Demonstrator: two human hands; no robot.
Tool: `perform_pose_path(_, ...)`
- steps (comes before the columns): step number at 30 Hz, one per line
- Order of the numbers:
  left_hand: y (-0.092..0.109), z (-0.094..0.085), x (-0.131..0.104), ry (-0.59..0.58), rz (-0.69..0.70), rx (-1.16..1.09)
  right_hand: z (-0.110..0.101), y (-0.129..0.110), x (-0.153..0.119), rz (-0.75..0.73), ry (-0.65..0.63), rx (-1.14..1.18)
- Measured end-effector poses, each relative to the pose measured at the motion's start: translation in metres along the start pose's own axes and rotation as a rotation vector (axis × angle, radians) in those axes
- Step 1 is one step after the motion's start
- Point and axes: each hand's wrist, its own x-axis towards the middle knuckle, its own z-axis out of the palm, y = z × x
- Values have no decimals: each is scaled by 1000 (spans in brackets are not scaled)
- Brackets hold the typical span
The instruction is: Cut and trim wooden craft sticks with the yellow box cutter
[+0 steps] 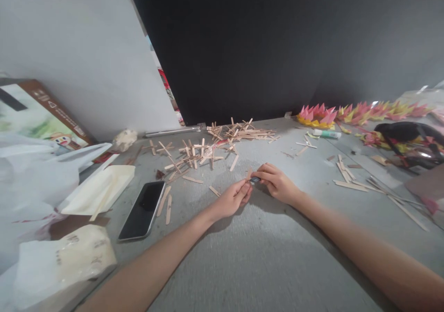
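Close together over the middle of the grey table, my two hands meet at a small piece of work. My left hand [237,197] is closed on a wooden craft stick [249,174], whose upper end pokes up past the fingers. Pinched in my right hand [276,182] is a small, flat, dark bluish piece [255,179], too small to name, held against the stick. Beyond the hands lies a scattered pile of craft sticks [239,131], many of them crossed over each other. Single sticks [168,209] lie to the left of my left hand.
A phone [143,210] lies at left beside a paper tray [100,189] and plastic bags [38,178]. At right are pink and yellow folded-paper pieces [317,115], a glue stick [326,134], loose sticks [347,178] and long thin rods [398,198]. A black panel [277,48] stands behind.
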Motion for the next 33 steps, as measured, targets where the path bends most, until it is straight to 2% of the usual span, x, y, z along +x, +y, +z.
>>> perform_pose_path(6,4,4,0,47,-27,-61,2,0,-1,11,1,-17)
perform_pose_path(15,2,4,-1,59,13,4,2,-5,0,14,14,-26)
perform_pose_path(23,10,8,-3,74,26,15,2,-2,-3,9,11,-24)
perform_pose_path(28,5,9,-2,98,1,-27,2,-3,-1,-14,12,-30)
perform_pose_path(33,-3,7,-2,98,36,66,6,-5,-2,-7,31,-12)
